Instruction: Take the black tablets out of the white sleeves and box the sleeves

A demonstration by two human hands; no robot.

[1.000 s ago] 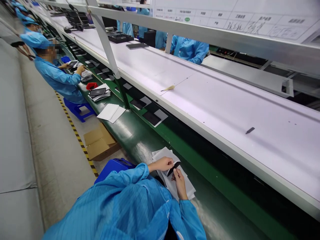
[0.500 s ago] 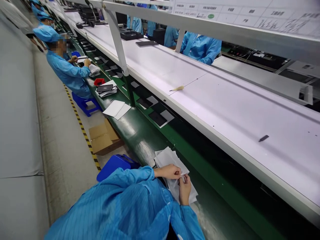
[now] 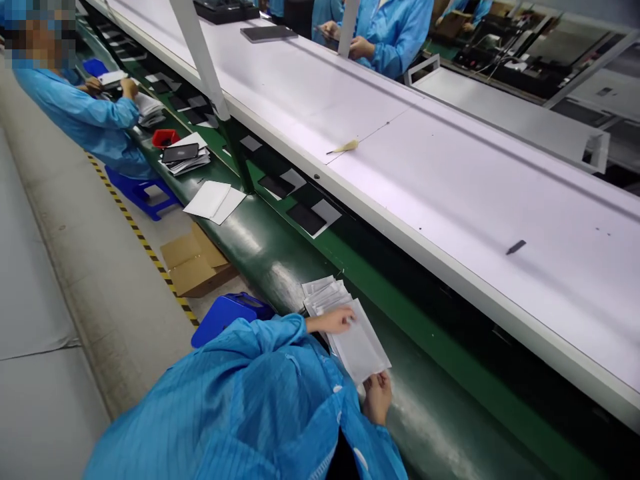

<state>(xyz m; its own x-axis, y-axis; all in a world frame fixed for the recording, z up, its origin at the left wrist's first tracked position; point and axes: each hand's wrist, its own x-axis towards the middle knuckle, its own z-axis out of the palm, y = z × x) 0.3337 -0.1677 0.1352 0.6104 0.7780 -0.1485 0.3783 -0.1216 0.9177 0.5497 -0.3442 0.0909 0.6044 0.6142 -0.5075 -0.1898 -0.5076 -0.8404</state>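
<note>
A stack of white pouches (image 3: pixel 350 337) lies on the green belt (image 3: pixel 450 373) in front of me. My left hand (image 3: pixel 337 321) rests on the stack's left edge, fingers pinched on the top pouch. My right hand (image 3: pixel 377 395) sits at the stack's near corner, fingers curled against the top pouch's lower edge. Both arms wear blue sleeves.
Black and white parts (image 3: pixel 313 217) lie further up the belt. A white shelf (image 3: pixel 450 173) runs above it, bearing a small brush (image 3: pixel 345 147) and a dark strip (image 3: pixel 515 247). A cardboard box (image 3: pixel 195 263) and a blue stool (image 3: pixel 225 313) stand at left. Co-workers in blue sit nearby.
The small black piece between my fingers is gone from view. My right hand has dropped to the stack's near corner, and a flat white pouch now lies on top.
</note>
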